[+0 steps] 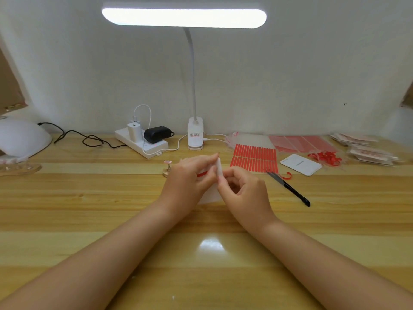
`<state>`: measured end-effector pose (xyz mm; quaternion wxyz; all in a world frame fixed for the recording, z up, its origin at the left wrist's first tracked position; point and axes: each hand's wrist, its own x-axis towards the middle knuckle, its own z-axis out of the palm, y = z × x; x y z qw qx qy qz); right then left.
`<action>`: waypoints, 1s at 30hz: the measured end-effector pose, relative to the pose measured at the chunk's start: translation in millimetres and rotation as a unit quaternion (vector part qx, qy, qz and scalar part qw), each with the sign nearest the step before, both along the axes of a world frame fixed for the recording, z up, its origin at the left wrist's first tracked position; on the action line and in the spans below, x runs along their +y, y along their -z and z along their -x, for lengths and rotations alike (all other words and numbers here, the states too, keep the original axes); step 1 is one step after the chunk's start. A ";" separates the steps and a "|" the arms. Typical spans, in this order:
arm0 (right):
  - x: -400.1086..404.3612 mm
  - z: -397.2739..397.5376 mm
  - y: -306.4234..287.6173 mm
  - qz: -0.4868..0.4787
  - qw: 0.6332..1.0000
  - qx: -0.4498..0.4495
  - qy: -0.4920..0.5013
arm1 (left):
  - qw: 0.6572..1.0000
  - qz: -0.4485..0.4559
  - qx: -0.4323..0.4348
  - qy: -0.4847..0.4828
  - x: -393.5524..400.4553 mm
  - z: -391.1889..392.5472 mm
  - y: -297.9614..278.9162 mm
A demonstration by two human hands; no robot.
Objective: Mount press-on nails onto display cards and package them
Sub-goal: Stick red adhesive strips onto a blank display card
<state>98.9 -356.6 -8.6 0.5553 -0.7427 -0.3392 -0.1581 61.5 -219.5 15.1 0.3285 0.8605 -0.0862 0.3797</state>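
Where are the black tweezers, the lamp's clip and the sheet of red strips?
black tweezers [288, 187]: head view, middle of the arms.
lamp's clip [195, 135]: head view, front face.
sheet of red strips [254, 158]: head view, centre.

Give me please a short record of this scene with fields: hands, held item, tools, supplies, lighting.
hands: left hand and right hand meet above the wooden table
held item: both pinch a white strip; a red tab sticks out by the left hand
tools: black tweezers lying right of the hands
supplies: red adhesive strip sheet, white card
lighting: desk lamp, on
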 end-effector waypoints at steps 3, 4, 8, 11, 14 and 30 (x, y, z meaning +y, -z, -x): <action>-0.3 -1.2 0.8 -0.007 1.000 0.018 -0.004 | 0.998 0.055 0.007 -0.006 2.7 -2.2 0.1; -0.2 -1.4 0.7 -0.011 1.000 0.025 -0.007 | 0.999 0.053 0.009 -0.007 2.6 -2.3 0.1; 0.0 -0.8 0.1 -0.019 0.999 0.033 -0.017 | 1.000 0.019 0.008 -0.007 0.4 0.0 1.2; 0.1 -0.5 0.3 -0.018 0.999 0.035 -0.017 | 1.000 0.024 0.015 -0.012 0.4 0.6 0.5; 0.1 -0.6 0.2 -0.016 0.999 0.028 -0.012 | 0.999 0.017 0.022 -0.019 -0.3 1.3 0.2; -0.1 1.6 -1.6 -0.029 0.997 0.068 -0.021 | 0.999 0.022 0.021 -0.012 1.0 0.8 0.7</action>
